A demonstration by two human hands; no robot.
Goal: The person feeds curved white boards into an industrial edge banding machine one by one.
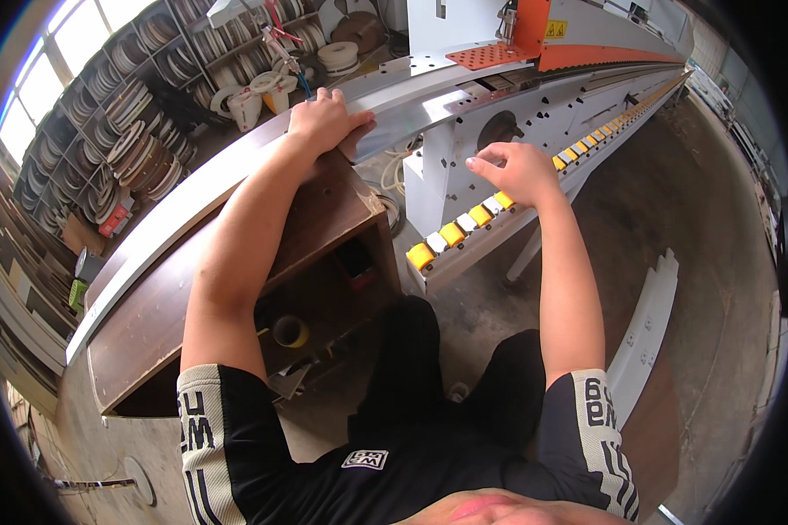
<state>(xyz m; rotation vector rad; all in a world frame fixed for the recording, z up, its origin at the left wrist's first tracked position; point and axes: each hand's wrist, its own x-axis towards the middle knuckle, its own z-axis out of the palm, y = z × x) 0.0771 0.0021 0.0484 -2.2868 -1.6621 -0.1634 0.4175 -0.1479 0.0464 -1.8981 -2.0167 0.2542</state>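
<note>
My left hand (322,122) lies on a long white strip (193,197) that runs from the lower left toward the machine. Its thumb stretches out to the right over a shiny metal plate (411,122), and its fingers rest across the strip. Beneath my left forearm is a dark brown wooden cabinet (162,328) with an open front. My right hand (521,175) is loosely curled above a rail of yellow and white rollers (453,234), thumb and forefinger apart with nothing seen between them. Whether its other fingers touch the rail is hidden.
A long white-and-orange machine (534,39) extends away to the far right. Shelves of edge-banding rolls (140,79) fill the back left, and boards (26,289) lean at the left. A roll of tape (291,332) sits inside the cabinet. A white metal strip (643,328) lies at my right.
</note>
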